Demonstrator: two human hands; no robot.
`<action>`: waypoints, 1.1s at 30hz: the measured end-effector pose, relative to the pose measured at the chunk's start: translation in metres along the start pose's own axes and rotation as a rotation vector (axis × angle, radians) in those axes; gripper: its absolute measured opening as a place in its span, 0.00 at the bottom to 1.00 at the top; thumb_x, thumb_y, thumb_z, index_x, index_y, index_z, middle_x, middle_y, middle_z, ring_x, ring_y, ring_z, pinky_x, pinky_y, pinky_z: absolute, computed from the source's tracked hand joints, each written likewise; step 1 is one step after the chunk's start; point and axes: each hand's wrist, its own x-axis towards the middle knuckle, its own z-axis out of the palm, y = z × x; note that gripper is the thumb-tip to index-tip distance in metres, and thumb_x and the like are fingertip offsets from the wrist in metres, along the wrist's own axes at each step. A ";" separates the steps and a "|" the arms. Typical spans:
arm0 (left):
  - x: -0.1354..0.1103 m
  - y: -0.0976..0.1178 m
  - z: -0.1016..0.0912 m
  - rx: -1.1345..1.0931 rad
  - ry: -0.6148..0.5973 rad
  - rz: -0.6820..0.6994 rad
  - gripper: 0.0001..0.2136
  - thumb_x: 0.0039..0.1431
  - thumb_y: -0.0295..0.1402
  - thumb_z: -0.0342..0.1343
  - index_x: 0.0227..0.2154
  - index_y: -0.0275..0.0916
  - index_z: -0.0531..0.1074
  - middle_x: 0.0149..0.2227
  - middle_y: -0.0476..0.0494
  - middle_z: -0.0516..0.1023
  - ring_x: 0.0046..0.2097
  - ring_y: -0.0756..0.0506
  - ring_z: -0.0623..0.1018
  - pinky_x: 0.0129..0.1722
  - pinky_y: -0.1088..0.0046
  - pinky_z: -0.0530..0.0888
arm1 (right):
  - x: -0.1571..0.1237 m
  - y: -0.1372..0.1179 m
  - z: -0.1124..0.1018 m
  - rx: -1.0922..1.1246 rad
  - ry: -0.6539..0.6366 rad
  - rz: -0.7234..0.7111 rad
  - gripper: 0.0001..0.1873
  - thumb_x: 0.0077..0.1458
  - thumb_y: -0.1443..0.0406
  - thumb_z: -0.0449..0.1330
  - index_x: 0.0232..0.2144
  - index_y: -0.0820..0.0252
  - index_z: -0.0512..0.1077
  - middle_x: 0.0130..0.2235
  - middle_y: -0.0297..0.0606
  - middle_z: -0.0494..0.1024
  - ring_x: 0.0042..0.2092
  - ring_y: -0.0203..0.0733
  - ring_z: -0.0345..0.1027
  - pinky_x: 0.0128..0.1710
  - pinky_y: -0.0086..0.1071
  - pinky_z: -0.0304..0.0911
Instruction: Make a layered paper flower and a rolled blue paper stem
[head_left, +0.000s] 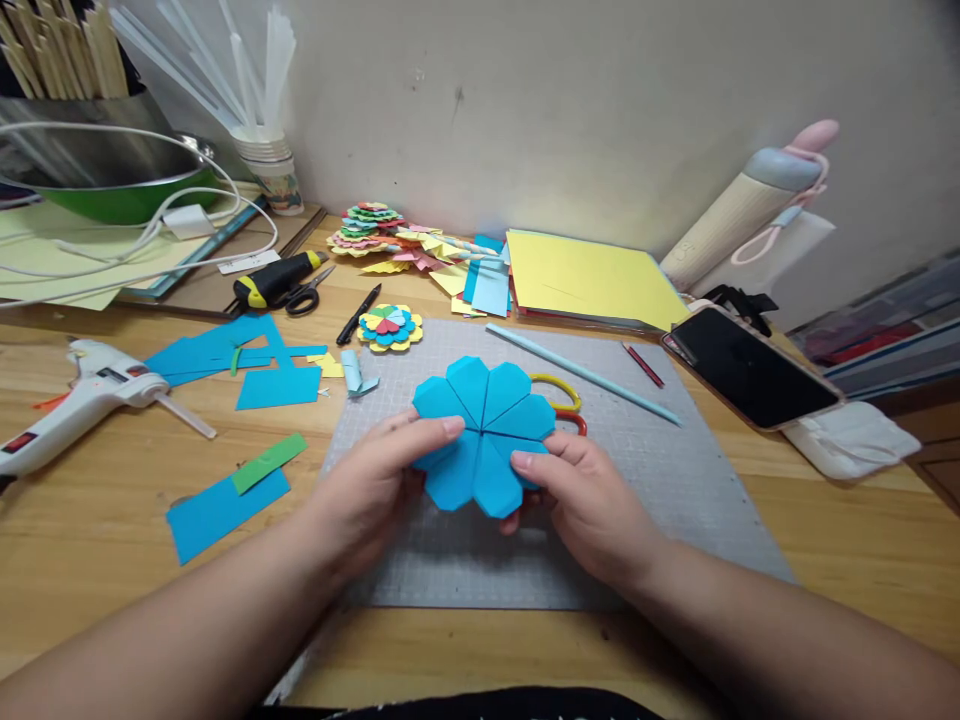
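Note:
Both my hands hold a blue paper flower (487,400) up over the grey cutting mat (675,510). It has several rounded petals with creases meeting at the middle. My left hand (390,460) pinches its left side, thumb on top. At the lower right edge, my right hand (592,490) grips it the same way, with the fingers underneath partly hidden. Behind the flower, the yellow and red handles of scissors (559,388) stick out; their blades are out of sight. A smaller layered paper flower (390,327) lies at the mat's far left corner.
A white glue gun (97,395) lies at the left near blue paper scraps (277,388). A light blue paper stick (585,372) and a pencil (643,364) rest on the mat. Yellow paper sheets (592,275) lie behind. A phone (750,365) is at the right.

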 end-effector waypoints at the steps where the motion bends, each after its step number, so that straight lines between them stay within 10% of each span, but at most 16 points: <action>1: 0.000 0.003 -0.002 0.014 -0.016 -0.017 0.14 0.55 0.43 0.58 0.34 0.35 0.79 0.31 0.40 0.82 0.33 0.43 0.79 0.35 0.68 0.74 | 0.000 -0.001 -0.002 -0.006 0.002 0.020 0.12 0.52 0.58 0.64 0.24 0.61 0.75 0.22 0.34 0.78 0.22 0.35 0.71 0.22 0.27 0.69; 10: 0.007 -0.003 -0.013 0.214 0.182 -0.064 0.16 0.42 0.41 0.70 0.32 0.36 0.78 0.31 0.43 0.82 0.30 0.46 0.79 0.32 0.70 0.74 | 0.001 -0.004 -0.004 0.002 -0.025 -0.017 0.17 0.53 0.52 0.64 0.27 0.60 0.75 0.25 0.34 0.77 0.25 0.33 0.70 0.27 0.28 0.69; 33: 0.008 -0.011 -0.015 0.385 0.189 -0.031 0.16 0.46 0.46 0.67 0.28 0.35 0.79 0.29 0.40 0.83 0.28 0.45 0.78 0.28 0.72 0.73 | 0.001 0.000 -0.008 -0.308 0.046 0.001 0.18 0.54 0.52 0.62 0.24 0.61 0.77 0.26 0.35 0.75 0.30 0.37 0.66 0.35 0.34 0.64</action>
